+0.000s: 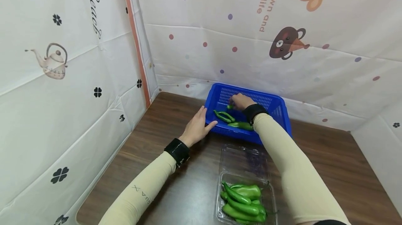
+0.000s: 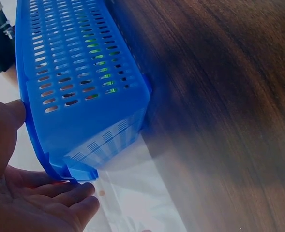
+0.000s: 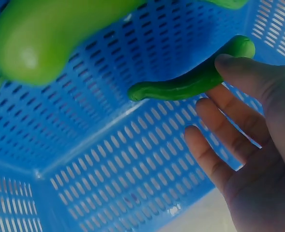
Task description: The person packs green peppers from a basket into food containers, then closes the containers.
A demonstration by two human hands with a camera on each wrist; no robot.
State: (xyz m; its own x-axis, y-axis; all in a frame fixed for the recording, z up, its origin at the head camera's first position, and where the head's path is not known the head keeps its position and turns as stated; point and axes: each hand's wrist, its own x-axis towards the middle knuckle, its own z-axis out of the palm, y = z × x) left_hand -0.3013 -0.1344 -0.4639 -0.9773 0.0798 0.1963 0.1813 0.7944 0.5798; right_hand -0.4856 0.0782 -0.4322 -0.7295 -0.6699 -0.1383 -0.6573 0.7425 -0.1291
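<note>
A blue perforated basket (image 1: 226,131) stands toward the back of the table. My right hand (image 1: 242,102) is inside it, pinching a slim, curved green chili pepper (image 3: 181,87) between thumb and fingers. Also in the basket lie thin green peppers (image 1: 223,116) and a thicker one (image 1: 240,125), which looks large in the right wrist view. At the basket's near left corner, my left hand (image 1: 196,127) rests against the rim. In the left wrist view, its thumb touches the rim, and the fairly straight fingers (image 2: 74,198) lie at the corner.
In front of the basket sits a clear plastic box (image 1: 218,197) holding several green peppers (image 1: 242,209). Its lid (image 1: 230,164) is folded back toward the basket. Printed white sheeting (image 1: 201,57) walls the dark wood table (image 1: 147,141) at the back and sides.
</note>
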